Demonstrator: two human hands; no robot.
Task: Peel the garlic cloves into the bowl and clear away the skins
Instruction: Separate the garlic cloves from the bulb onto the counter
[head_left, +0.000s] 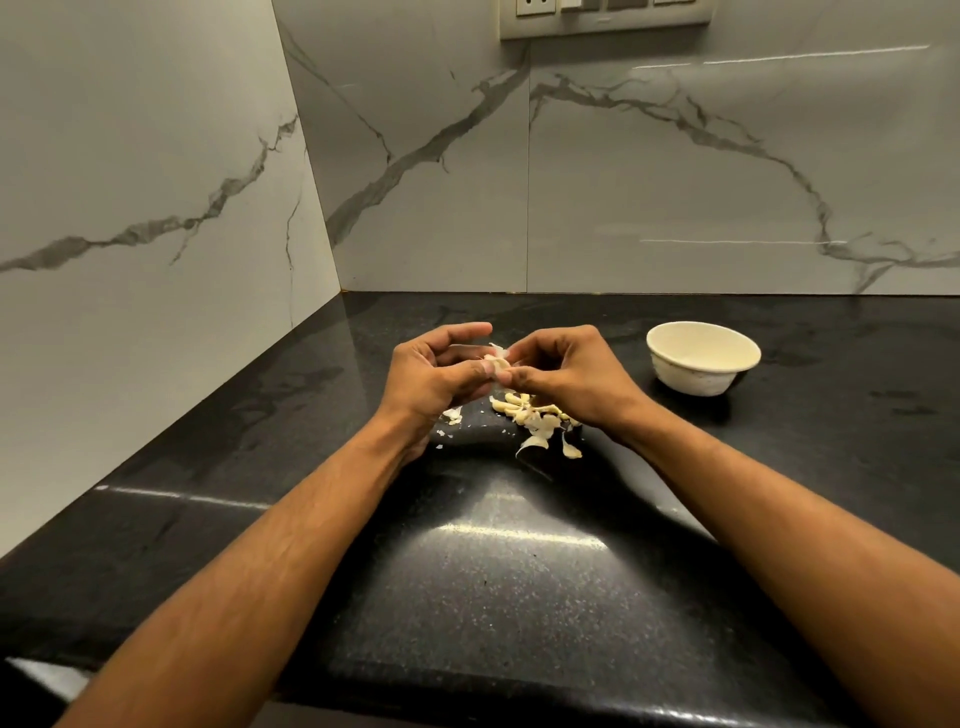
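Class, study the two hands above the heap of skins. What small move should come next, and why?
Most likely, strip the remaining skin off the garlic clove, letting it drop onto the skins below. The left hand and right hand both pinch the clove, with papery skin sticking up from it, so it seems not ready for the bowl standing apart to the right.

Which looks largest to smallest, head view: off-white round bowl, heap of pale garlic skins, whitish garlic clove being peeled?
1. off-white round bowl
2. heap of pale garlic skins
3. whitish garlic clove, partly hidden
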